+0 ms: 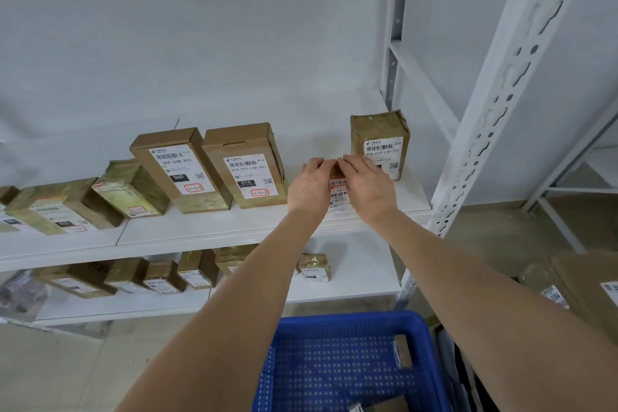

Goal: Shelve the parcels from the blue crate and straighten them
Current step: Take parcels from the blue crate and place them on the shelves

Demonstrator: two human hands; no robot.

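- Upper shelf [214,231]: white board on a white metal rack, backed by a plain pale wall; a slotted upright post [501,94] stands at its right end
- Lower shelf [351,288]: white board beneath, carrying a row of small brown taped parcels [160,278], most leaning
- Floor [67,371]: tan, seen below and to the right of the rack
- Small parcel [338,192]: stands at the front of the upper shelf, label facing out; mostly hidden by the hands
- Left hand [309,187]: fingers curled round the small parcel's left side and top
- Right hand [366,186]: fingers curled round its right side and top; fingertips of both hands meet above it
- Taped box [379,144]: upright just behind the right hand, near the post; its lower left corner is covered by that hand
- Two tall cartons [245,165]: side by side, left of the hands, leaning back; marked 3-3-6 and 3-3-7
- Further parcels [130,189]: left again, tilted or lying flat
- Blue crate [334,321]: perforated plastic, below the forearms; a brown parcel [378,406] shows at its bottom edge
- Stacked boxes [585,284]: lower right, beside the crate; partly hidden by the right forearm
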